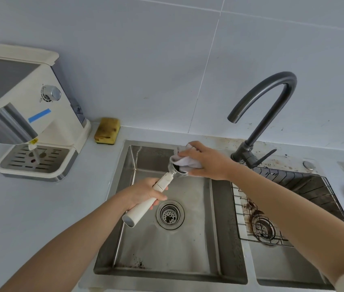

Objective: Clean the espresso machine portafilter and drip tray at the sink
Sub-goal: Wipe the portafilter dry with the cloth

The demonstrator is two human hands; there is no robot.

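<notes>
At far left on the pale counter stands the cream espresso machine (29,106), a strip of blue tape (39,115) on its side. Its drip tray (36,161), topped by a slotted metal grate, sits in the machine's base, well apart from the sink. Just right of the machine, against the wall, a stained yellow sponge (107,130) lies on the counter. Over the left basin of the steel sink (188,253), the left hand (143,192) grips the white handle of the portafilter (163,180), fingers and thumb curled round its middle. The handle slants up and rightward, and its metal head is raised near the basin's back wall. Below it lies the round drain strainer (170,214). The right hand (204,163) presses a crumpled white cloth (184,160) into the portafilter's head, fingers closed over the cloth. The dark patch showing under the cloth may be coffee residue, though it is too small to tell. Behind the wrist rises the dark gooseneck faucet (272,102). Rightmost, a wire rack (293,207) with brown stains sits in the second basin.
</notes>
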